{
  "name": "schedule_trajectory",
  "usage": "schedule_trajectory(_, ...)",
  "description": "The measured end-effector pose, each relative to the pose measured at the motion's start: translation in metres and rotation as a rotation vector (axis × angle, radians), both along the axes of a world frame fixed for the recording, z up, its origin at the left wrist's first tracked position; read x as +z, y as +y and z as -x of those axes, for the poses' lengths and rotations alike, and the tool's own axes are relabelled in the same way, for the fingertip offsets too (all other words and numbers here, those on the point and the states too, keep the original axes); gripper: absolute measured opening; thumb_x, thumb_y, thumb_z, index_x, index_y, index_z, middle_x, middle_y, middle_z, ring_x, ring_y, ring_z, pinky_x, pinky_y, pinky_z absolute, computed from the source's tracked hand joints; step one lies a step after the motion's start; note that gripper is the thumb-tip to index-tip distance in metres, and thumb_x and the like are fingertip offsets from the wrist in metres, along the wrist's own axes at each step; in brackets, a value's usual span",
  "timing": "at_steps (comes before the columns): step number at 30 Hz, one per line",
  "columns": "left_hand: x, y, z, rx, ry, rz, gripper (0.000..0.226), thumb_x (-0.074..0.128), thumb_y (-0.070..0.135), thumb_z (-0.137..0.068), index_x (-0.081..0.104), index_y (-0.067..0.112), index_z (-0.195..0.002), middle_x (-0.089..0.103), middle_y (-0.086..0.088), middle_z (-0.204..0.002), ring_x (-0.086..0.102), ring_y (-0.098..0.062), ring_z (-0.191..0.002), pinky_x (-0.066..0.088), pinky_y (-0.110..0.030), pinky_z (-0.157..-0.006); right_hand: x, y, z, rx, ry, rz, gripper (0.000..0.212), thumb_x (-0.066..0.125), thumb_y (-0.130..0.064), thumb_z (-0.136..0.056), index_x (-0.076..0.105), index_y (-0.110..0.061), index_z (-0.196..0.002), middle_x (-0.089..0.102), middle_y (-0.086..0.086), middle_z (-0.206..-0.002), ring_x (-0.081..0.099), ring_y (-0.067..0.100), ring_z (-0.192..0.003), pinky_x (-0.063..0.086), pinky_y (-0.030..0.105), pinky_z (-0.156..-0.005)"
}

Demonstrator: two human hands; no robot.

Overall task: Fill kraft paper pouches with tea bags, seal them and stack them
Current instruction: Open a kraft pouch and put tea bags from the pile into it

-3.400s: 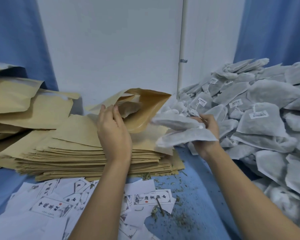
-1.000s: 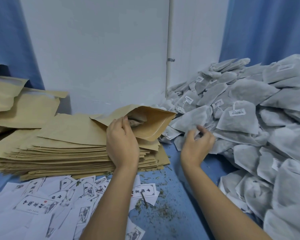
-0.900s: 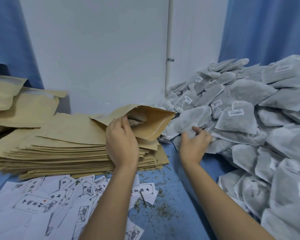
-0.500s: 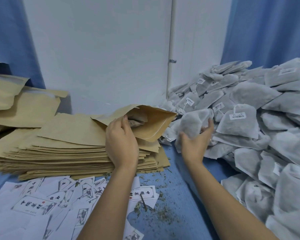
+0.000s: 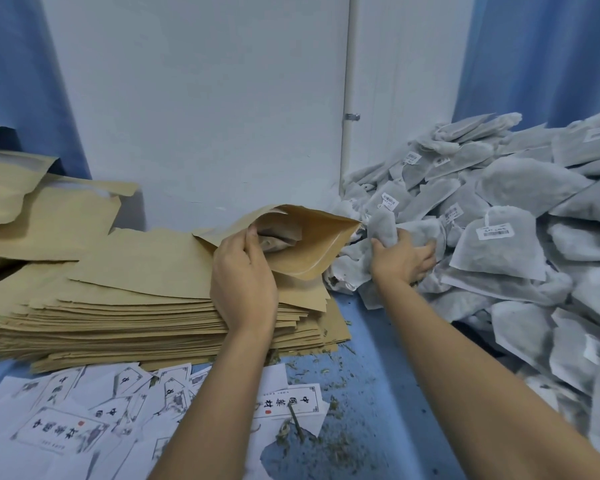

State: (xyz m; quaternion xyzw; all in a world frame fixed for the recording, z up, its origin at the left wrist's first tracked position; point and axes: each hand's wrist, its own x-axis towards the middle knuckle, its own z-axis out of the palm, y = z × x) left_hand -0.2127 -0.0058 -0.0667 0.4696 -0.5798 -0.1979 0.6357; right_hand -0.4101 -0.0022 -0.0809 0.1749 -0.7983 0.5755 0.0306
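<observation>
A kraft paper pouch (image 5: 309, 244) lies on top of a thick stack of flat pouches (image 5: 136, 306), its mouth held wide and facing right. My left hand (image 5: 243, 275) grips its near edge, thumb inside the mouth. A tea bag is visible inside the pouch. My right hand (image 5: 400, 256) is closed on grey-white tea bags (image 5: 383, 226) just right of the pouch mouth, at the edge of a large heap of tea bags (image 5: 506, 244) with small white labels.
More kraft pouches (image 5: 32, 209) are piled at the far left. Printed white paper labels (image 5: 84, 420) litter the blue table (image 5: 378, 393) near me, with loose tea crumbs scattered beside them. A white wall and blue curtains stand behind.
My right hand reached into the heap, closed on tea bags and drew them left toward the pouch mouth. My left hand has kept the pouch held wide.
</observation>
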Motion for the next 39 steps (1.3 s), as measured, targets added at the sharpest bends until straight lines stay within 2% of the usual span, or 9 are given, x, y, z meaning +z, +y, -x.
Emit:
schedule_trajectory(7,0.0,-0.003,0.001,-0.001,0.016,-0.012,0.034,0.038,0.03,-0.101,0.067,0.013,-0.106,0.066,-0.004,-0.104,0.056,-0.022,-0.096,0.032,-0.027,-0.068,-0.006,-0.001,0.0,-0.04,-0.036,0.057,0.038,0.069,-0.021,-0.084,0.057,-0.02,-0.12,0.008,0.014,-0.155,0.017,0.035,-0.138,0.026,0.041,-0.109)
schedule_trajectory(15,-0.001,-0.005,0.0,0.002,0.016,-0.007,0.035,0.037,0.031,-0.101,0.067,0.014,-0.109,0.066,-0.004,-0.105,0.057,-0.021,-0.096,0.035,-0.027,-0.069,-0.017,0.001,0.002,0.14,0.052,-0.098,0.037,0.063,-0.028,-0.081,0.056,-0.018,-0.116,0.05,0.018,-0.12,0.042,0.038,-0.119,0.036,0.041,-0.097)
schedule_trajectory(18,0.002,-0.007,-0.004,-0.004,-0.003,0.012,0.035,0.038,0.031,-0.101,0.067,0.013,-0.109,0.066,-0.004,-0.105,0.057,-0.019,-0.095,0.034,-0.025,-0.07,-0.015,0.007,-0.004,0.214,0.11,0.15,0.024,0.06,-0.024,-0.085,0.054,-0.01,-0.104,0.06,0.01,-0.098,0.055,0.03,-0.093,0.036,0.03,-0.07)
schedule_trajectory(21,0.012,-0.013,-0.01,-0.011,0.019,0.037,0.036,0.039,0.031,-0.101,0.067,0.009,-0.106,0.066,-0.007,-0.104,0.058,-0.02,-0.092,0.03,-0.02,-0.066,0.0,0.017,-0.017,0.275,0.142,0.34,0.023,0.059,-0.032,-0.087,0.053,-0.014,-0.101,0.059,-0.002,-0.088,0.057,0.023,-0.088,0.044,0.035,-0.072)
schedule_trajectory(25,0.027,-0.019,-0.022,0.024,0.096,0.089,0.035,0.04,0.026,-0.101,0.066,0.003,-0.106,0.066,-0.011,-0.104,0.058,-0.022,-0.093,0.031,-0.013,-0.068,0.032,0.034,-0.027,0.808,-0.219,0.342,0.043,0.059,-0.022,-0.091,0.049,-0.018,-0.133,0.058,-0.003,-0.118,0.059,0.016,-0.103,0.051,0.035,-0.089)
schedule_trajectory(28,0.031,-0.02,-0.032,0.046,0.078,0.122,0.034,0.04,0.024,-0.101,0.066,0.004,-0.105,0.065,-0.011,-0.099,0.056,-0.021,-0.088,0.031,-0.015,-0.068,0.049,0.058,-0.03,1.372,-0.542,0.119,0.041,0.06,-0.015,-0.087,0.062,-0.029,-0.125,0.062,-0.003,-0.126,0.064,0.017,-0.107,0.056,0.031,-0.083)
schedule_trajectory(32,0.024,-0.018,-0.04,0.077,-0.015,0.076,0.035,0.039,0.026,-0.101,0.066,0.004,-0.103,0.064,-0.011,-0.101,0.056,-0.025,-0.094,0.029,-0.021,-0.067,0.062,0.078,-0.048,1.731,-0.716,0.135,0.042,0.066,-0.01,-0.08,0.068,-0.026,-0.119,0.066,0.0,-0.123,0.067,0.017,-0.102,0.056,0.026,-0.076)
schedule_trajectory(37,0.011,-0.004,-0.041,0.055,-0.063,0.068,0.033,0.04,0.026,-0.101,0.067,0.007,-0.102,0.064,-0.007,-0.101,0.056,-0.025,-0.096,0.029,-0.023,-0.067,0.075,0.061,-0.086,1.469,-0.852,0.12,0.024,0.057,-0.013,-0.088,0.068,-0.017,-0.109,0.073,0.007,-0.092,0.071,0.02,-0.074,0.055,0.024,-0.053)
schedule_trajectory(39,0.008,0.002,-0.041,0.049,-0.083,0.065,0.033,0.039,0.028,-0.101,0.066,0.01,-0.102,0.064,-0.004,-0.1,0.057,-0.025,-0.095,0.032,-0.027,-0.067,0.076,0.049,-0.098,1.272,-0.991,0.202,0.023,0.056,-0.011,-0.093,0.058,-0.008,-0.115,0.072,0.016,-0.097,0.071,0.028,-0.079,0.059,0.033,-0.062)
